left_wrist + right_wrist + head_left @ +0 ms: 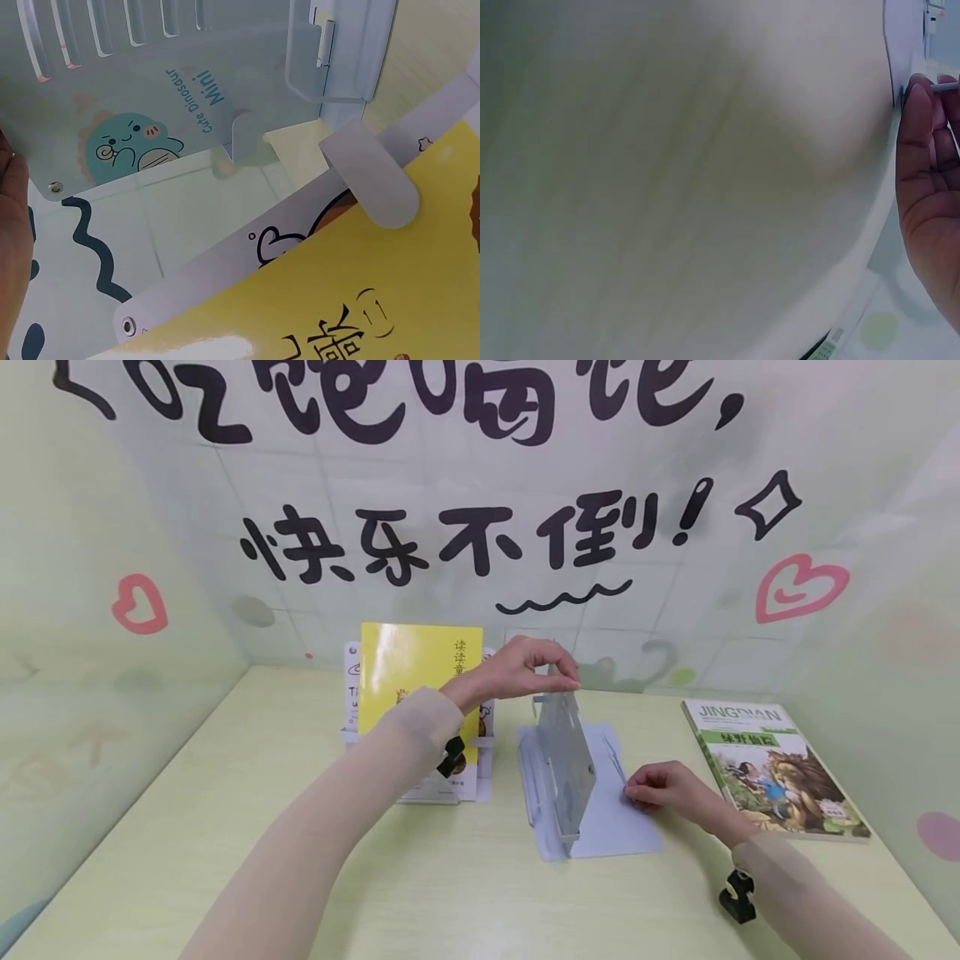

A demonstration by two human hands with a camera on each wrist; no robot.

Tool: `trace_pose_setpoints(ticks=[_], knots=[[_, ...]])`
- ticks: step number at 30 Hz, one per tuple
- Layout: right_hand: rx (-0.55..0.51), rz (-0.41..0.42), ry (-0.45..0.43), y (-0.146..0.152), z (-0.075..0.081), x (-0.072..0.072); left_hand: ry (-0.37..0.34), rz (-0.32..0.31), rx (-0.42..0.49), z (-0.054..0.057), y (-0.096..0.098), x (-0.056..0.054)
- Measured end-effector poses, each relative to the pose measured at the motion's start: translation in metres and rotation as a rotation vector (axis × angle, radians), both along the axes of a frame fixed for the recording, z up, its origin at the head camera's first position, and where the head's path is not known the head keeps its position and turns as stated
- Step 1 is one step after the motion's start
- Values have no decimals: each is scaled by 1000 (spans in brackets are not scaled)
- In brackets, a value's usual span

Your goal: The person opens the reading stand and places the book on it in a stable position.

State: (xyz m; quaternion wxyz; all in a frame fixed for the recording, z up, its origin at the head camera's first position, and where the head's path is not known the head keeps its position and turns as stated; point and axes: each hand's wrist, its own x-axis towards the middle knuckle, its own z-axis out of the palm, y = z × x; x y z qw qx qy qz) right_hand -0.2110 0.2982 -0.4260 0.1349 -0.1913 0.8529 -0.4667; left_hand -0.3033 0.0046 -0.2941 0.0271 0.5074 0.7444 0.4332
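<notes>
A light blue folding book stand has its panel (567, 764) raised above a flat base (618, 827). Cartoon dinosaur print and slots show on that panel (202, 90) in the left wrist view. My left hand (525, 667) pinches the panel's top edge; only part of this hand (11, 225) appears at the left wrist view's edge. To the right of the panel, my right hand (667, 789) pinches the end of a thin wire support (613, 756) low over the base. In the right wrist view, the fingers (915, 127) hold a slim pale rod (945, 86).
Left of the blue stand, a yellow book (420, 668) leans on a white book stand (351, 693), partly behind my left forearm. A picture-covered book (780, 768) lies flat at the right. Printed wall panels (420, 602) enclose the table (247, 760) at the back and sides.
</notes>
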Motion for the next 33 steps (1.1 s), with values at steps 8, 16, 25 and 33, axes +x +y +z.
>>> trace_pose_setpoints(ticks=[8, 16, 25, 33], knots=[[-23, 29, -43, -7, 1, 2, -30, -4, 14, -1, 4, -1], [-55, 53, -83, -10, -2, 3, -18, -16, -7, -2, 13, -3], [-27, 12, -94, -14, -2, 8, -21, -38, -20, -1, 27, -3], [-50, 42, -115, -17, -2, 9, -21, -43, -13, -3, 35, -2]])
